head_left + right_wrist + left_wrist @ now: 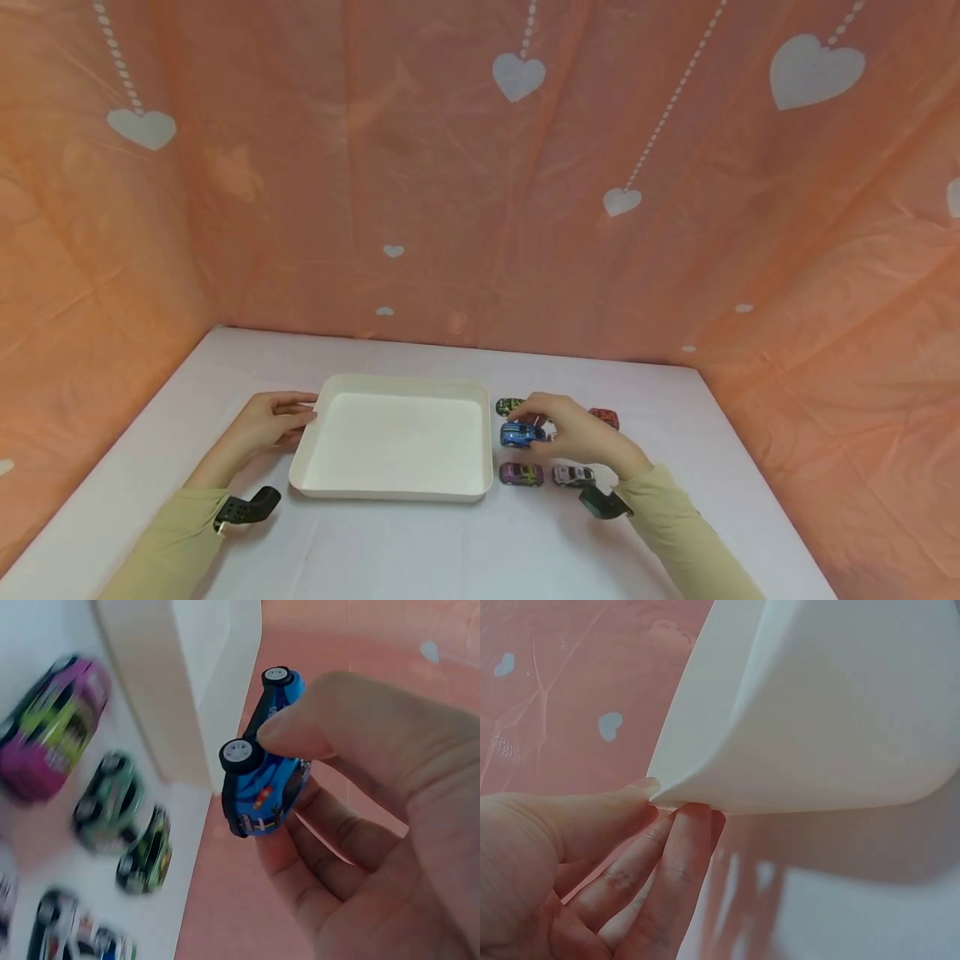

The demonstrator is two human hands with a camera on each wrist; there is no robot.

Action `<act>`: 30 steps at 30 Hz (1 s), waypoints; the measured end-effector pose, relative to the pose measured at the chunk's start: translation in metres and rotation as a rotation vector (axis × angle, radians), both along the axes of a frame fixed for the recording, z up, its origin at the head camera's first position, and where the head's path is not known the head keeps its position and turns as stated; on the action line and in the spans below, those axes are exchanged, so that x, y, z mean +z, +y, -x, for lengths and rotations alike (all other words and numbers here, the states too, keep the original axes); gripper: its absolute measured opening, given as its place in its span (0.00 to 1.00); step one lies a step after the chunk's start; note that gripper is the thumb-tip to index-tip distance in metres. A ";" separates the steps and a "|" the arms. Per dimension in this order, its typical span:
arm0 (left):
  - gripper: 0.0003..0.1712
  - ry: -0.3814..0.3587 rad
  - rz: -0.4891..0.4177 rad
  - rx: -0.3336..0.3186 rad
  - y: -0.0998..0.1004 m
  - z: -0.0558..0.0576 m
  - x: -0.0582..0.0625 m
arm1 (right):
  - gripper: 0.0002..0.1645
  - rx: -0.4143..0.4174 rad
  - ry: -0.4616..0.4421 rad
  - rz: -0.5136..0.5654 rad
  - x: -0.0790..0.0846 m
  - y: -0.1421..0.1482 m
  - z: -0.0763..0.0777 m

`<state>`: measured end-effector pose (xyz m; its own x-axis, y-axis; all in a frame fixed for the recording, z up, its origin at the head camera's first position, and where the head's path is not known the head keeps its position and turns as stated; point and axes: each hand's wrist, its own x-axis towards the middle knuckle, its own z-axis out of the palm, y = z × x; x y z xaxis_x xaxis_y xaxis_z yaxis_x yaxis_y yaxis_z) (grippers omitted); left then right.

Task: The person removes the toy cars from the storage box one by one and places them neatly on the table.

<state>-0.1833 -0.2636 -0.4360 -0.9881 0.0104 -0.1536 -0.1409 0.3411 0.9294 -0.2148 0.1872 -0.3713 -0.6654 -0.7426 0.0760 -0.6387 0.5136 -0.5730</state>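
My left hand (270,421) pinches the left rim of a shallow white tray (390,433). In the left wrist view the thumb lies at the rim and the fingertips (694,825) are underneath it. To the right of the tray, my right hand (573,429) holds a blue toy car (274,787) between thumb and fingers. The right wrist view shows this car lifted off the table, with two wheels facing the camera. Below it in the head view sits a purple toy car (521,474), and behind it a green-and-black toy car (509,406). The right hand partly hides the cars around it.
A white-and-black toy car (573,476) stands near the right wrist, and a red one (604,417) beyond the hand. A pale green toy car (109,802) shows in the right wrist view. An orange cloth with hearts (450,183) encloses the white table (375,550).
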 end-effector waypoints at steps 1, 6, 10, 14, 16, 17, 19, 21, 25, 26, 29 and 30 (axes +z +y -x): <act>0.28 0.001 0.004 0.000 0.000 0.000 0.000 | 0.26 -0.013 0.003 -0.001 0.000 0.006 -0.001; 0.28 -0.004 0.038 0.005 0.001 0.000 -0.001 | 0.26 -0.067 0.008 -0.005 -0.005 0.036 -0.006; 0.28 -0.018 0.060 0.015 0.001 0.000 -0.001 | 0.26 -0.110 0.010 -0.013 -0.012 0.058 -0.008; 0.28 -0.014 0.060 0.010 0.001 0.001 0.000 | 0.26 -0.167 0.025 -0.038 -0.020 0.079 -0.010; 0.28 -0.004 0.053 -0.002 0.001 0.001 0.000 | 0.26 -0.180 0.037 -0.044 -0.022 0.088 -0.011; 0.28 0.003 0.049 -0.008 0.001 0.001 0.001 | 0.26 -0.183 0.036 -0.046 -0.024 0.092 -0.011; 0.27 0.003 0.042 -0.002 0.001 0.001 0.001 | 0.25 -0.192 0.030 -0.043 -0.025 0.099 -0.013; 0.28 0.009 0.043 -0.008 0.001 0.001 0.002 | 0.25 -0.201 0.006 -0.037 -0.026 0.104 -0.016; 0.27 0.002 0.056 0.002 0.001 0.000 0.003 | 0.24 -0.245 -0.051 -0.055 -0.029 0.114 -0.021; 0.27 0.001 0.061 0.003 0.001 0.000 0.003 | 0.24 -0.250 -0.060 -0.059 -0.030 0.116 -0.022; 0.27 -0.003 0.067 0.005 0.001 -0.001 0.004 | 0.25 -0.256 -0.070 -0.061 -0.033 0.122 -0.023; 0.27 -0.002 0.068 0.001 0.002 -0.001 0.003 | 0.25 -0.250 -0.066 -0.057 -0.035 0.123 -0.024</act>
